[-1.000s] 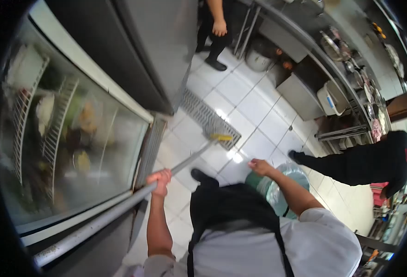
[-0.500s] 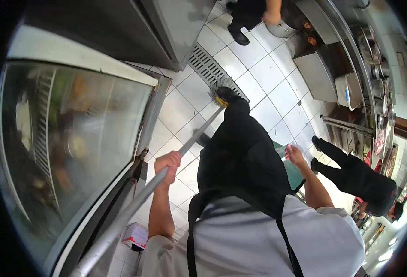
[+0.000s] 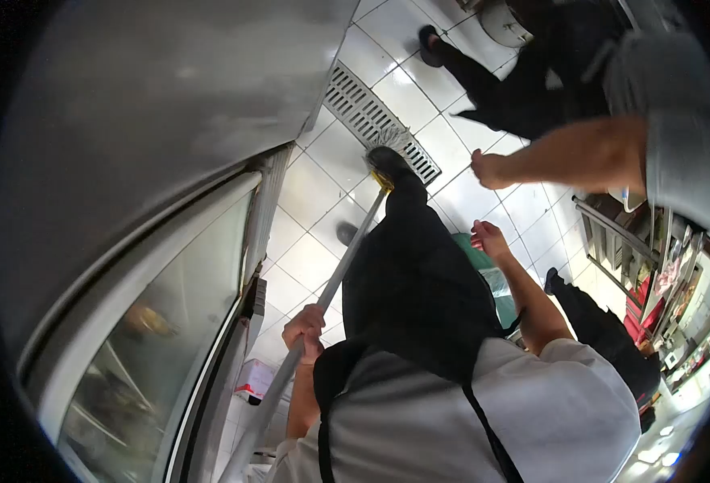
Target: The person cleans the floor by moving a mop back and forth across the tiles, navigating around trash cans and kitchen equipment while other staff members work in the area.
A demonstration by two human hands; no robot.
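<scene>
1. The left hand (image 3: 306,326) is shut tight around the mop handle (image 3: 348,253), with the arm bent.
2. The mop head (image 3: 389,153) sits on the floor, at the edge of the drain grate (image 3: 355,105).
3. The right arm reaches forward. The right hand (image 3: 489,239) is at the green bin (image 3: 469,251). I cannot tell if it grips.
4. Another person's hand (image 3: 490,169) is near, above it.

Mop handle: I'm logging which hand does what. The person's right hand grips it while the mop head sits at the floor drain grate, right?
No: the head view shows the left hand gripping the mop handle; the right hand is by the green bin. The mop head does sit at the floor drain grate.
</scene>
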